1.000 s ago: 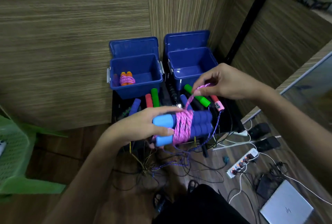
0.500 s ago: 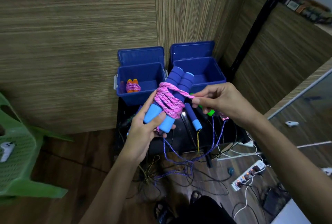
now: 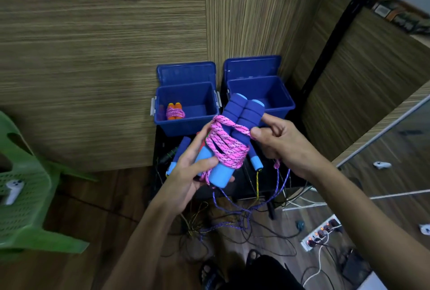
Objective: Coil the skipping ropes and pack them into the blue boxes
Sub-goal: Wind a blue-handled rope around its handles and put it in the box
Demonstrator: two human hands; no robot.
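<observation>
- Since a second ago the bundle has swung from lying crosswise to pointing away from the person, dark ends up near the boxes, and the right hand point(image 3: 285, 144) has dropped from pulling the cord high to pinching it at the bundle's side.
- Nearest, loose purple cord point(image 3: 235, 216) trails in loops over the wooden floor point(image 3: 97, 215), beside a white power strip point(image 3: 320, 233).
- The left hand point(image 3: 190, 168) has its grip closed round the light-blue lower ends of the blue-handled rope point(image 3: 232, 131), thumb across the front.
- Pink cord point(image 3: 224, 147) is wound many times round the two handles held side by side; the right hand's grip pinches a strand at the bundle's right edge.
- Under the hands, more handles lie on a dark surface point(image 3: 244, 185).
- Beyond, two open blue boxes stand side by side against the wood panel: the left box point(image 3: 186, 126) holds a coiled orange-handled rope point(image 3: 175, 111); the right box point(image 3: 279, 101) is partly hidden by the bundle.
- A green chair point(image 3: 25, 196) stands far left.
</observation>
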